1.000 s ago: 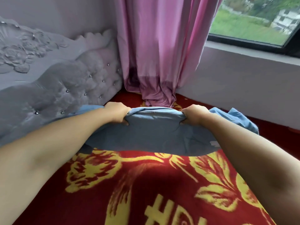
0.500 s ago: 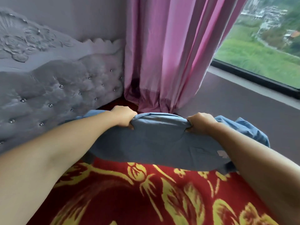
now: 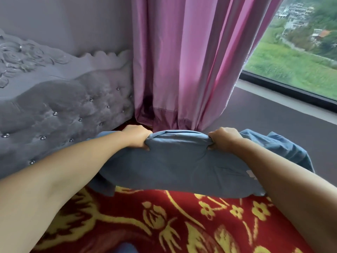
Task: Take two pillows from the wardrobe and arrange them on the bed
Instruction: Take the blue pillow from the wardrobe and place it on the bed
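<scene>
Blue fabric-covered pillow (image 3: 182,167) lies across the far part of the bed, long side running left to right, between the two outstretched forearms. Its far edge is bunched upward; its near edge rests on the red blanket with yellow floral pattern (image 3: 164,221) that covers the bed surface.

Left hand (image 3: 136,136): closed in a fist-like grip on the far-left part of the pillow's upper edge, fingers curled under, cloth puckered at the grip. Right hand (image 3: 224,137): same posture on the far-right part of that edge, fingers curled into the fabric. Both hands are at about the same depth, well apart, with a taut ridge of blue cloth spanning between them.

Pillow body extends nearward from the hands and passes under both forearms. On the right, loose blue cloth sticks out past the right wrist; cannot tell whether it belongs to the same pillow. A small pale patch shows near the pillow's right end, beside the right forearm.

Surroundings: grey tufted velvet headboard with shiny studs (image 3: 60,117) on the left, just beside the pillow's left end. Pink pleated curtain (image 3: 187,61) hangs at far centre, its hem directly behind the gripped edge. Window (image 3: 299,57) at far right shows green field and buildings. Grey wall below the window.
</scene>
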`<state>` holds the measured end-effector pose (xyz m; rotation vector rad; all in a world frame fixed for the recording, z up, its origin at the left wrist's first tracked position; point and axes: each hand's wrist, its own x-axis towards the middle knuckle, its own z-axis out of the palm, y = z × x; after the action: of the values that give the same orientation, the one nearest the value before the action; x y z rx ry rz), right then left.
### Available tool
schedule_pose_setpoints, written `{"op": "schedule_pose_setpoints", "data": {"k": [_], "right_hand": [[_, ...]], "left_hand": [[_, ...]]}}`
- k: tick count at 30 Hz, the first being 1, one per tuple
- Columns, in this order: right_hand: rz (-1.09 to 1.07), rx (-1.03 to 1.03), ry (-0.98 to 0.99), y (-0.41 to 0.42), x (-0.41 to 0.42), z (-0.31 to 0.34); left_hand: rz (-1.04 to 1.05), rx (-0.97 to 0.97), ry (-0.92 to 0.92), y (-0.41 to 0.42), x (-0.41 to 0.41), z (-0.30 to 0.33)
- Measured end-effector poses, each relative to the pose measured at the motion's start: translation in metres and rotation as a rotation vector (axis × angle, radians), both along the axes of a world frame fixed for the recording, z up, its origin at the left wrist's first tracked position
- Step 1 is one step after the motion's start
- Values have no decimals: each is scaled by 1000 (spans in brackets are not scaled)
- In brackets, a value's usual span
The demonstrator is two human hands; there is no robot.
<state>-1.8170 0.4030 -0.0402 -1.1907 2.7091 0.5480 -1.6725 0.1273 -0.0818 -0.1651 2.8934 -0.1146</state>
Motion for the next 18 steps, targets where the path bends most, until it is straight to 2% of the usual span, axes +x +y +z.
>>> {"op": "schedule_pose_setpoints", "data": {"k": [6, 12, 18], "right_hand": [[-118, 75, -119, -123, -56, -40], [56, 114, -132, -243, -59, -71], [120, 133, -138, -302, -95, -52]], "left_hand": [[3, 42, -60, -110, -57, -46], [201, 100, -124, -202, -22, -80], [298, 169, -103, -239, -31, -64]]}}
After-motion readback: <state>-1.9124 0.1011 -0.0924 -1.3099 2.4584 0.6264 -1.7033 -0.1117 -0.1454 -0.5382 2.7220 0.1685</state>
